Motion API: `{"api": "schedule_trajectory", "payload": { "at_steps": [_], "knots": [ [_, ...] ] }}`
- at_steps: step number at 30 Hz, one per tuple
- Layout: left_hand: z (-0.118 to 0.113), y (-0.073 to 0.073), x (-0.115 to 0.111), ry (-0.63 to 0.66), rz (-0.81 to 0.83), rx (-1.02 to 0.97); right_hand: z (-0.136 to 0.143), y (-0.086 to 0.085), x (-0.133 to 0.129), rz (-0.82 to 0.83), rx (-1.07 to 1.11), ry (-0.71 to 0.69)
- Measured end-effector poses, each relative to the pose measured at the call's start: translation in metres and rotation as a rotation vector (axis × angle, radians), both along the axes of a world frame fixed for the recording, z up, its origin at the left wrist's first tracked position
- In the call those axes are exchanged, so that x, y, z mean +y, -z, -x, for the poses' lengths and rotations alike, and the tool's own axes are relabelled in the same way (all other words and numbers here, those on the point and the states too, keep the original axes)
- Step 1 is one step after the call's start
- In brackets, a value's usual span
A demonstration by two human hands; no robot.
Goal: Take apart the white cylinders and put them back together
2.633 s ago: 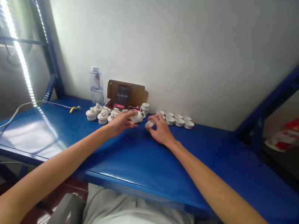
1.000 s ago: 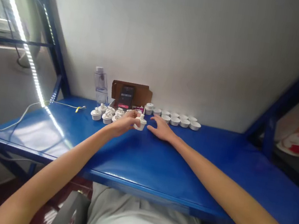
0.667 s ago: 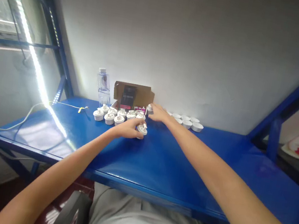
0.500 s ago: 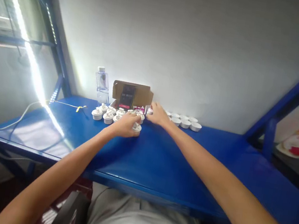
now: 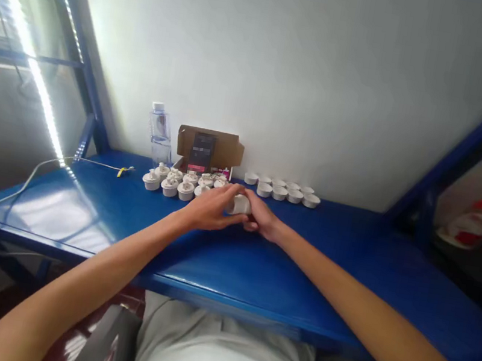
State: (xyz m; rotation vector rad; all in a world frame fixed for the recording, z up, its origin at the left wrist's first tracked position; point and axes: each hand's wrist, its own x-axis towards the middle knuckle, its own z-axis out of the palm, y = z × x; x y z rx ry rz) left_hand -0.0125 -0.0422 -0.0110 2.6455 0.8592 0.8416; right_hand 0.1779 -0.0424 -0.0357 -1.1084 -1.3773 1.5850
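Both my hands meet over the table around a small white round cup (image 5: 241, 205), which looks tilted on its side between them. My left hand (image 5: 215, 206) has its fingers over the cup's top and its thumb below. My right hand (image 5: 263, 216) wraps the other side, with its fingers partly hidden. To the left stand several white lidded pots (image 5: 170, 187) with small raised shapes on top, in two rows partly covered by my left hand. Several white open cups (image 5: 294, 196) form two rows to the right.
An open cardboard box (image 5: 230, 149) with a dark phone (image 5: 201, 151) leaning in it stands against the wall. Beside it is a clear bottle (image 5: 160, 134). A white cable (image 5: 88, 160) with a yellow tag crosses the blue table (image 5: 298, 281) at left.
My right hand has come left and nearer from the row of cups, and my left hand has moved slightly right from the lidded pots. Both now close around the white cup.
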Motion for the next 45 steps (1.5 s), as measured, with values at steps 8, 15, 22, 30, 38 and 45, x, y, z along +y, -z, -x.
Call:
{"api": "schedule_trajectory", "payload": {
  "at_steps": [8,15,22,30,38,45],
  "knots": [
    [-0.004,0.001,0.001,-0.072,-0.012,-0.07,0.003,0.001,-0.002,-0.144,0.094,-0.047],
    [-0.004,0.006,0.019,-0.213,0.576,-0.62,-0.007,-0.001,0.002,-1.288,-0.662,0.252],
    [0.005,0.0,0.024,-0.08,0.839,-0.747,-0.035,0.02,0.02,-1.007,-0.957,0.366],
    [0.005,0.01,0.027,-0.087,0.709,-0.519,-0.039,0.025,0.028,-0.832,-1.008,0.469],
    [0.005,0.016,0.022,-0.232,0.077,0.004,-0.026,0.016,0.014,-0.852,-1.091,0.432],
    [0.009,0.007,0.016,-0.395,-0.097,0.248,-0.025,0.026,0.018,-0.755,-1.094,0.325]
  ]
}}
